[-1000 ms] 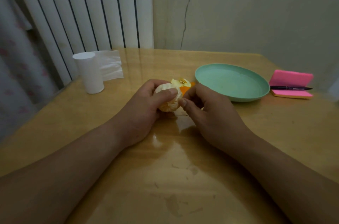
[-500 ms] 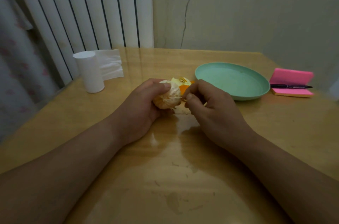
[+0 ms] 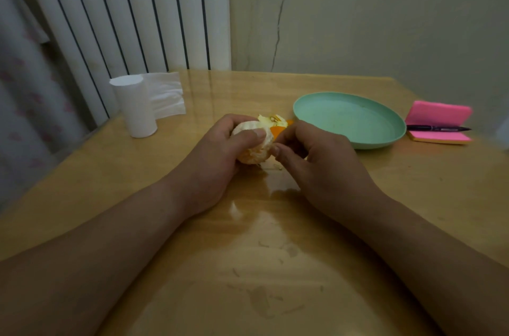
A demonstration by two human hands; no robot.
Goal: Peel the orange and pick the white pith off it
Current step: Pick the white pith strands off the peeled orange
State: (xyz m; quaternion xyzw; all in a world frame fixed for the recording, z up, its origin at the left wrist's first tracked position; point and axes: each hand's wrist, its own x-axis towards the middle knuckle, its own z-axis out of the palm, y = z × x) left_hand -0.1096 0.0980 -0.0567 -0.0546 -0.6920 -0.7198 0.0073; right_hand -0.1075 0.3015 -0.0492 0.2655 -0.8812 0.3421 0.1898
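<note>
From the head camera, looking down at a glossy wooden desk [image 3: 413, 198], 2 bare forearms reach in from the bottom edge and meet near the middle. The left hand [image 3: 214, 159] wraps around the orange [image 3: 254, 152], its grip clamped on the fruit with the thumb lying across the top and the other fingers curled behind it. The orange is peeled: pale segments with white pith showing, held just above the desk surface. The right hand [image 3: 319, 162] sits just beside it, thumb and forefinger pressed together at the fruit's right side; whether they pinch a strand of pith is too small to tell. Behind the hands, touching the desk, lies a piece of peel [image 3: 272, 121], yellowish inside with a bright orange edge facing the right hand. A few small pale scraps lie on the desk just below the orange.

To the right of the peel stands a green plate [image 3: 385, 140], nothing visible in it. Further right is a pink notepad [image 3: 438, 115], folded open, with a dark pen [image 3: 438, 128] lying across it. At the left, a white paper roll [image 3: 135, 110] stands upright with its loose end trailing toward the back. A white ribbed radiator [image 3: 124, 10] rises behind the desk, next to a cracked wall [image 3: 385, 10].
</note>
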